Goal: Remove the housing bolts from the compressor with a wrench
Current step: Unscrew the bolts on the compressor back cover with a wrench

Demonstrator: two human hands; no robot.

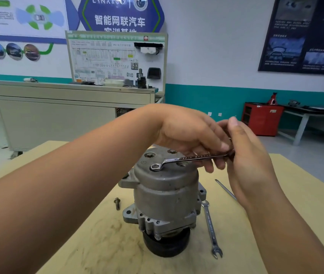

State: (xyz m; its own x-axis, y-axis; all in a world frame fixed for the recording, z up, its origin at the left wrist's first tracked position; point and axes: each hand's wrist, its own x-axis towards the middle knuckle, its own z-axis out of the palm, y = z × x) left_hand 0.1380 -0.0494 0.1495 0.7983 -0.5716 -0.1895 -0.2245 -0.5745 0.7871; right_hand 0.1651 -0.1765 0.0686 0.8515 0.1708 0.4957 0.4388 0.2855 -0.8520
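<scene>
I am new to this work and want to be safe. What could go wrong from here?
Both the left hand and the right hand hold the far end of the wrench, so nothing steadies the compressor, standing on its pulley; a hard pull may tip it. The wrench may slip off the bolt and knuckles strike the compressor.

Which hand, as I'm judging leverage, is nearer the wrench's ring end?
Left. The left hand holds the wrench partway along, closer to its ring end; the right hand grips the far tip.
</scene>
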